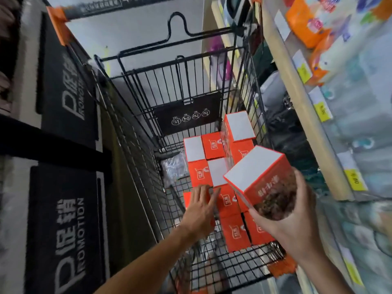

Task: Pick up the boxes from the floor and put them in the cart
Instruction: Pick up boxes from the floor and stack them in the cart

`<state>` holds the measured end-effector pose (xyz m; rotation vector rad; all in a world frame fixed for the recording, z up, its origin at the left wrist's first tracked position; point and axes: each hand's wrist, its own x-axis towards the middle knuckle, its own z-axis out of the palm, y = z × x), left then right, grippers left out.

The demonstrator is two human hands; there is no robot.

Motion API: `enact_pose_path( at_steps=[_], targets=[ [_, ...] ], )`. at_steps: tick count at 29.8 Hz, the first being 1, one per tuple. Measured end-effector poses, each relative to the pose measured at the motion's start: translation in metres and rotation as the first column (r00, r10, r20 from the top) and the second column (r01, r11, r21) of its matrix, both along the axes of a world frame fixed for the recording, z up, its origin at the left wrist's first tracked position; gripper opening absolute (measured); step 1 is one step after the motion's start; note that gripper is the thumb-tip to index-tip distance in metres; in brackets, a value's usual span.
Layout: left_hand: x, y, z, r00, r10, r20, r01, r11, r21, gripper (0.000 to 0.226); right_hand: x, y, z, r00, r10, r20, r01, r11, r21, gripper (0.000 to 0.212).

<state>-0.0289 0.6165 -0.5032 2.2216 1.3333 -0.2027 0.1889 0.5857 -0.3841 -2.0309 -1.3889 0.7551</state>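
Head cam looked down into black wire cart point(135, 115) w/ approx a dozen orange boxes point(228, 203) packed on its floor, one stacked higher at far right corner. Right hand point(297, 219) gripped a tilted orange box point(257, 172), white face up, held above the packed ones; left hand point(201, 205) lay flat, fingers straight, on boxes at cart's left side. Shelf point(297, 92) w/ yellow price tags ran along right, black promo signs point(67, 85) on left.

A tilted orange box point(262, 177), white face up, sits lower right of centre over my black wire cart point(135, 115). More orange boxes point(224, 187) lie packed on its floor, mid-frame.
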Motion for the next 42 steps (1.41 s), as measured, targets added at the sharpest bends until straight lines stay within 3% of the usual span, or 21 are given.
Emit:
enact_pose_path(
  at_steps=[6,11,19,24,32,35,37,38,40,42],
  targets=[
    [-0.002,-0.006,-0.017,0.998,0.031,0.046,-0.029,0.999,-0.044,0.107,0.003,0.008,-0.015,0.999,0.012,-0.05,-0.014,0.999,-0.042,0.133],
    [0.007,0.014,-0.038,0.995,0.057,0.082,-0.053,0.997,-0.05,0.094,0.005,0.014,-0.025,0.999,0.004,-0.049,-0.008,0.998,-0.066,0.134],
    [0.02,0.012,-0.092,0.989,0.058,0.133,-0.044,0.993,-0.109,0.109,0.011,0.012,-0.053,0.999,-0.015,-0.03,0.012,0.997,-0.074,0.137],
    [0.012,0.01,-0.122,0.969,0.056,0.242,-0.014,0.985,-0.171,0.134,0.012,0.01,-0.062,0.999,-0.02,-0.038,0.017,0.998,-0.065,0.135],
    [0.006,0.012,-0.149,0.931,-0.021,0.363,0.046,0.997,-0.061,0.111,0.008,0.011,-0.076,0.999,0.002,-0.039,-0.006,0.996,-0.088,0.137],
    [0.003,0.018,-0.111,0.84,0.182,0.511,-0.116,0.981,-0.158,0.089,0.007,0.012,-0.077,1.0,0.027,0.009,-0.026,0.997,-0.073,0.134],
    [0.001,0.028,-0.068,0.696,0.428,0.577,-0.299,0.903,-0.308,0.073,0.002,0.014,-0.071,0.999,0.043,0.023,-0.041,0.997,-0.071,0.131],
    [0.0,0.035,-0.045,0.58,0.54,0.609,-0.365,0.841,-0.399,0.066,0.0,0.017,-0.067,0.998,0.057,0.036,-0.055,0.997,-0.057,0.129],
    [-0.004,0.051,-0.004,0.368,0.671,0.644,-0.375,0.741,-0.557,0.061,-0.002,0.023,-0.062,0.99,0.108,0.092,-0.104,0.994,-0.04,0.129],
    [-0.011,0.062,0.029,0.352,0.704,0.617,-0.296,0.709,-0.64,0.071,-0.005,0.028,-0.057,0.97,0.174,0.168,-0.169,0.985,-0.041,0.13]
  ],
)
